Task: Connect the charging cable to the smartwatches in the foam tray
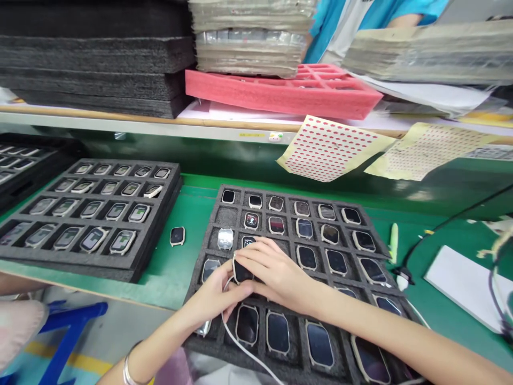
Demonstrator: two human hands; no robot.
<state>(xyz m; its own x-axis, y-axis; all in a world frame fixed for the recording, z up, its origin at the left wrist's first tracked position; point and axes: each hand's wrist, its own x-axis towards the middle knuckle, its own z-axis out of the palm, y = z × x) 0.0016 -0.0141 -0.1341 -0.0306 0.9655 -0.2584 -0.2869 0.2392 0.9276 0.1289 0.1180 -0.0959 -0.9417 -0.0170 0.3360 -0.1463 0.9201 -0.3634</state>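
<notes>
A smartwatch body with a dark screen is held between my two hands above a grey foam tray. My left hand is closed on its left and lower side, with a white cable running down from those fingers. Whether the cable's end touches the watch is hidden. My right hand lies over the watch from the right, fingers bent onto its edge. Strapless watches fill most tray pockets around my hands; one with a lit dial sits just beyond them.
A single watch lies on the green table beside another foam tray of watches. Sticker sheets hang from the shelf, which bears a pink foam tray. A green pen and white pad lie right.
</notes>
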